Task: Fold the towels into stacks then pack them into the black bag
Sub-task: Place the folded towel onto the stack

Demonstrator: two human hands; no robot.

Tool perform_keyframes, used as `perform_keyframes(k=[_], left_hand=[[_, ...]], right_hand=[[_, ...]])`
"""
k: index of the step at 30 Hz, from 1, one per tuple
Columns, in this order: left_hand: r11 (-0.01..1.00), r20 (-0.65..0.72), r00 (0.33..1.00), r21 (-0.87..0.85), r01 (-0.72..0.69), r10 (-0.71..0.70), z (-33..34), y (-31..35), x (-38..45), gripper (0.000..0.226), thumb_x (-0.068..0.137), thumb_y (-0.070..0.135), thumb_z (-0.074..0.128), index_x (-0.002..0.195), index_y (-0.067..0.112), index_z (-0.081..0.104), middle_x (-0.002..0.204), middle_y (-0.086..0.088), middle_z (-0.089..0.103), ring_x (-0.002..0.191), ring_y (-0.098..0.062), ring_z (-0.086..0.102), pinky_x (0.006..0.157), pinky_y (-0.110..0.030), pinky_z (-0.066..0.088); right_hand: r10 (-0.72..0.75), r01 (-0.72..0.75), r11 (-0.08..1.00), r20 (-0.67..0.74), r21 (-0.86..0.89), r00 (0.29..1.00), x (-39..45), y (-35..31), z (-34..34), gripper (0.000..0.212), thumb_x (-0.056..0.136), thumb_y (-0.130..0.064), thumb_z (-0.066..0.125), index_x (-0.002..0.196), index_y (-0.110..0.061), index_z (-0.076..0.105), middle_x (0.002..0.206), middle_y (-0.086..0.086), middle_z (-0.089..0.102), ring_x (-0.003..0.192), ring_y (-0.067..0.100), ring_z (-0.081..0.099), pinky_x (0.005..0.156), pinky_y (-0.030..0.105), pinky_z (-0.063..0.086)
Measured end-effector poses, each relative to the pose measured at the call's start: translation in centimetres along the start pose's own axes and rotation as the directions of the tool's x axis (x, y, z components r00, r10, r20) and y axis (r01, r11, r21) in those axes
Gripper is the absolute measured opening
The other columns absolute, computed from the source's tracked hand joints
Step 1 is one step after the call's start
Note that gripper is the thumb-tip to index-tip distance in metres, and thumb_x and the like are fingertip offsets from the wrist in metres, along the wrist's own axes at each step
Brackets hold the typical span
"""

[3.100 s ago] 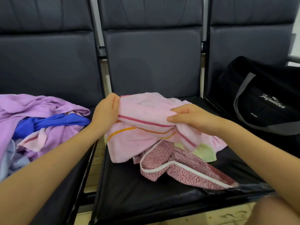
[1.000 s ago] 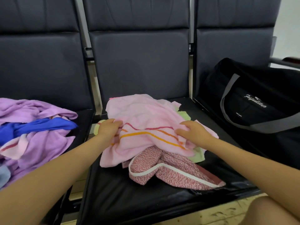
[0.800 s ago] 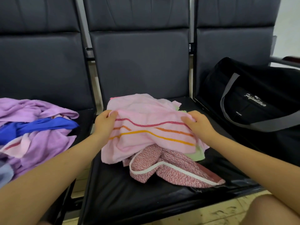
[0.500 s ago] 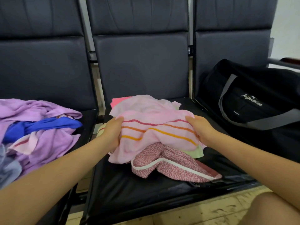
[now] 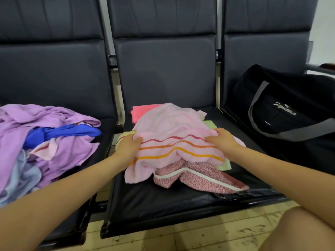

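A pale pink towel [image 5: 170, 131] with red and orange stripes lies bunched on the middle seat [image 5: 163, 200]. My left hand [image 5: 129, 144] grips its left edge and my right hand [image 5: 220, 140] grips its right edge. Beneath it sit a red patterned towel with a white band [image 5: 197, 178], a light green towel [image 5: 223, 166] and a coral towel [image 5: 143, 112] at the back. The black bag [image 5: 282, 113] with grey straps rests on the right seat. A loose heap of purple, blue and pale blue towels [image 5: 45, 142] covers the left seat.
Three dark padded seats stand in a row with tall backrests [image 5: 165, 69]. Narrow gaps separate the seats. Tiled floor [image 5: 199, 238] shows below the front edge, and my bare knee [image 5: 299, 230] is at the lower right.
Both hands have shifted along the striped pink towel's edges and pulled its striped band down toward me over the pile. The coral towel at the back has come into sight.
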State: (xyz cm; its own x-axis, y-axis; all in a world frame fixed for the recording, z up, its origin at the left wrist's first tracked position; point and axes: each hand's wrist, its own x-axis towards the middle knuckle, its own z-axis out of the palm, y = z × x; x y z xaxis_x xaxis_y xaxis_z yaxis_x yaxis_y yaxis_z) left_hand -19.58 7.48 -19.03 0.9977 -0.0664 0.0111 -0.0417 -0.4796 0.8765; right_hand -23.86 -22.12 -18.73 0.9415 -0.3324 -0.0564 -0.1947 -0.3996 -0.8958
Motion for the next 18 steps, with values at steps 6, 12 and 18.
perform_keyframes(k=[6,12,18], left_hand=[[0.92,0.014,0.984,0.353,-0.169,0.176,-1.2,0.0,-0.7,0.024,0.098,0.013,0.043,0.095,-0.001,0.063,0.095,-0.016,0.059,0.074,-0.016,0.048,0.06,-0.004,0.034],[0.827,0.223,0.955,0.487,-0.281,0.194,-1.9,0.1,-2.3,0.027,0.098,0.022,0.046,0.095,0.004,0.066,0.091,-0.001,0.059,0.083,-0.015,0.051,0.063,-0.016,0.034],[0.759,0.498,0.856,0.501,-0.416,0.14,-2.5,-0.5,-4.1,0.045,0.092,0.043,0.047,0.069,0.004,0.053,0.071,-0.006,0.057,0.063,-0.011,0.048,0.064,-0.027,0.04]], right_hand=[[-0.148,0.219,0.771,0.166,-0.598,0.975,-1.4,-0.9,-1.8,0.037,0.093,-0.022,0.053,0.059,-0.011,0.043,0.063,0.007,0.048,0.06,0.019,0.046,0.047,0.021,0.031],[0.064,0.205,0.736,0.368,-0.645,0.928,-3.7,-0.4,-3.5,0.029,0.094,-0.028,0.055,0.067,-0.017,0.053,0.068,-0.002,0.052,0.065,0.012,0.047,0.058,0.019,0.036],[0.115,0.189,0.8,0.455,-0.57,0.883,-5.1,-0.2,-4.3,0.039,0.094,-0.028,0.057,0.058,-0.018,0.047,0.048,-0.012,0.045,0.045,0.0,0.04,0.048,0.006,0.032]])
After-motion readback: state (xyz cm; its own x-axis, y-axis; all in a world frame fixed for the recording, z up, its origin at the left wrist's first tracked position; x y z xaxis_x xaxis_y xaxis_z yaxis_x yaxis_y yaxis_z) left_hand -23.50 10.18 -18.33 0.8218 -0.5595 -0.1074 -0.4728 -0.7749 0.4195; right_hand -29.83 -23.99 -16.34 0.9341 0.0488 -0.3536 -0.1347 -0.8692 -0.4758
